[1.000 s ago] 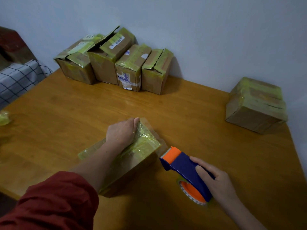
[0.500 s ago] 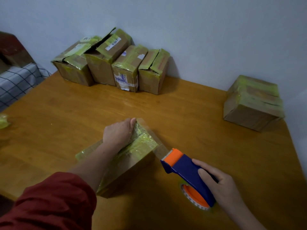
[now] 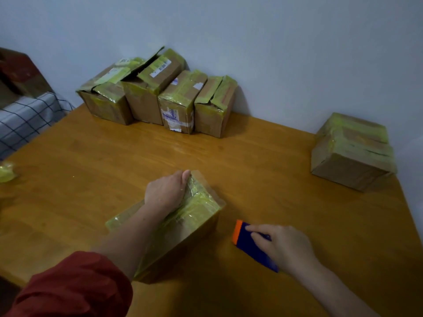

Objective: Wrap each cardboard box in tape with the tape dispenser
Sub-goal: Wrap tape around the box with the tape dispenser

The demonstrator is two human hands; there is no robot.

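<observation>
Table point(image 3: 274, 175): box point(image 3: 183, 239) pinned mid-table under left hand point(image 3: 166, 193), finger curl cannot be told. Dispenser point(image 3: 248, 247) gripped by right hand point(image 3: 286, 247), beside box. Box judged light, stiff; tape point(image 3: 201, 208) slick, so best held at edges.

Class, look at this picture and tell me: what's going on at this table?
A person is taping cardboard boxes at a wooden table. The left hand holds down the front box, already covered in yellowish tape; the right hand grips a blue-and-orange tape dispenser beside it. By the wall stand four more boxes, and a single box sits at the right.
</observation>
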